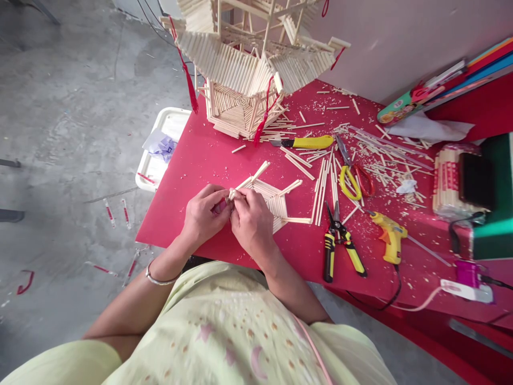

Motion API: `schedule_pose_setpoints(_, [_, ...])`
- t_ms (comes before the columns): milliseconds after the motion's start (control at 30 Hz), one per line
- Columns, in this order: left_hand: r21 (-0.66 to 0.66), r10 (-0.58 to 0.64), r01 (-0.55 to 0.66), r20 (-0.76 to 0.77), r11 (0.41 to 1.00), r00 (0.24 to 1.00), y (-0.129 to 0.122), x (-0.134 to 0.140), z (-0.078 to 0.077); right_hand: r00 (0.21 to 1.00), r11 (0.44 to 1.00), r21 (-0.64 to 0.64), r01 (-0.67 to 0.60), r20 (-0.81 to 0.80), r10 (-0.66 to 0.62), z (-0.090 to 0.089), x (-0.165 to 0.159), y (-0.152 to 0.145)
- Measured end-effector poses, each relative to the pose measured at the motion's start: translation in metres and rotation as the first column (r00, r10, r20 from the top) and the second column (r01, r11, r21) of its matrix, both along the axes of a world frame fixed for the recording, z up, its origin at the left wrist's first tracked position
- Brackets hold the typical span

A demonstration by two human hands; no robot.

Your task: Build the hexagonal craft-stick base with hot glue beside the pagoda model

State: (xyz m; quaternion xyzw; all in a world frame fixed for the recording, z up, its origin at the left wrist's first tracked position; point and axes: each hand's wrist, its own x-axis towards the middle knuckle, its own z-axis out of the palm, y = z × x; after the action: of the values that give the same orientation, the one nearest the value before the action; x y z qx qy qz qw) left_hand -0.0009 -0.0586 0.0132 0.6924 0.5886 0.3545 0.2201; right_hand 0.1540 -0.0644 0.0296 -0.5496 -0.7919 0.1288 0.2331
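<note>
On the red table's near edge lies a flat hexagonal panel (277,204) of glued wooden sticks, with stick arms pointing outward at its corners. My left hand (206,215) is closed in a pinch at the tip of the panel's left arm. Pressed against it, my right hand (253,222) also pinches there and covers the panel's left part. Pale stick ends (232,194) show between my fingertips. Behind the panel stands a tiered pavilion model (224,59) of wooden sticks with red tassels (261,125).
A yellow utility knife (312,142), scissors (350,181), pruning shears (329,251) and a yellow glue gun (390,235) lie to the right. Cut sticks (320,187) and scraps are scattered around. Further right are wrapped chopsticks (444,179) and a phone (476,179).
</note>
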Motion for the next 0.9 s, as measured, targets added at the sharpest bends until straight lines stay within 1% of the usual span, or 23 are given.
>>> schedule_pose_setpoints(367, [0.002, -0.001, 0.001, 0.003, 1.0, 1.0, -0.0003, 0.0004, 0.0008, 1.0, 1.0, 0.018, 0.002, 0.001, -0.002, 0.0006, -0.0004, 0.0])
schedule_pose_setpoints(900, [-0.012, 0.002, -0.002, 0.005, 1.0, 1.0, -0.0003, 0.0004, 0.0009, 1.0, 1.0, 0.0, 0.001, -0.006, -0.001, 0.0009, -0.0006, 0.0007])
